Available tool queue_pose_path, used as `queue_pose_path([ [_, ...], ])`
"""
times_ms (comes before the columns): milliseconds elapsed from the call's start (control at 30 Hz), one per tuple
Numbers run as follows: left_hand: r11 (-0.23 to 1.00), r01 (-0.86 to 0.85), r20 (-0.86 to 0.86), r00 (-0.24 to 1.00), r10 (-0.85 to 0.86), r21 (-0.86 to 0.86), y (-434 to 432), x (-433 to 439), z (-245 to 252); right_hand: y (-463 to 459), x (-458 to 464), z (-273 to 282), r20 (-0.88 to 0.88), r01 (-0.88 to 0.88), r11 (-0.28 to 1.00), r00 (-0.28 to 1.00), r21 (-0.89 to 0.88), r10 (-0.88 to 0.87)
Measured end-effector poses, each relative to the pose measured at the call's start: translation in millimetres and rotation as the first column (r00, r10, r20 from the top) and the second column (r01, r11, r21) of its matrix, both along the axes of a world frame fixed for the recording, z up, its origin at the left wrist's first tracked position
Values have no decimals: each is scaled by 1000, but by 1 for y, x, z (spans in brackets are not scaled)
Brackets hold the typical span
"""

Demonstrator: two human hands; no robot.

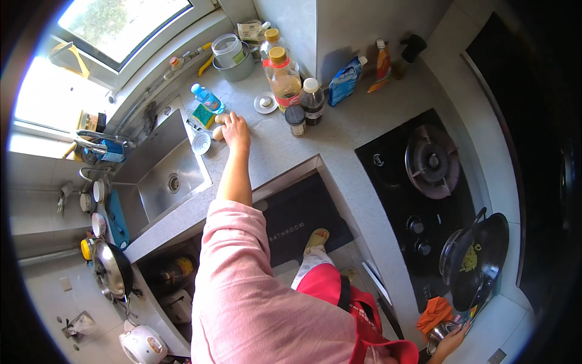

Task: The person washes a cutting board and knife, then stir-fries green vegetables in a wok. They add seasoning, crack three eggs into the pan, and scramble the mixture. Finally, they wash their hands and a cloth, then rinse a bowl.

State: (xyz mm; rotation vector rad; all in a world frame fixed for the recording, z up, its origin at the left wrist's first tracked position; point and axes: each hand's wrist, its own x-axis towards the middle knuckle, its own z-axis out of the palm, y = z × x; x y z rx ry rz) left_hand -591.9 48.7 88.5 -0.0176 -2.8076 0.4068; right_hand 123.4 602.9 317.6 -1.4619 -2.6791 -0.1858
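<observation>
My left hand reaches over the grey counter beside the sink. Its fingers touch a small brown rounded item, and an egg-like item lies by the thumb. Close by are a green and yellow sponge, a blue-capped bottle and a small ribbed white cup. At the lower right, my right hand is beside a shiny metal vessel and an orange cloth; its grip is unclear. A black wok with yellow-green food is tilted above it.
Capped bottles, a dark-lidded jar and a white dish stand right of my left hand. The steel sink is left. A black gas hob lies right. Along the left are a lidded pan and a rice cooker.
</observation>
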Motion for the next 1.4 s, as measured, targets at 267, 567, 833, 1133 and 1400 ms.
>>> queue_pose_path([
  [267, 953, 44, -76, 997, -22, 300, -27, 28, 22, -3, -1, -10, -27, -16, 999, 1000, -36, 15],
  [567, 867, -237, 334, 938, 87, 439, -45, 16, 12, -16, -26, -6, -103, -16, 998, 995, -68, 9],
  [833, 957, -155, 538, 843, -1, 244, -48, 1, -16, -46, -18, -20, -551, -84, 937, 825, -339, -126],
  [1133, -417, -193, 79, 958, -275, 888, -87, 21, -50, -56, 2, 2, -344, 95, 990, 937, 104, -54],
  [1400, -923, -339, 271, 885, -378, -182, 16, 151, 53, -59, 45, -10, -316, 47, 998, 948, 33, -34],
])
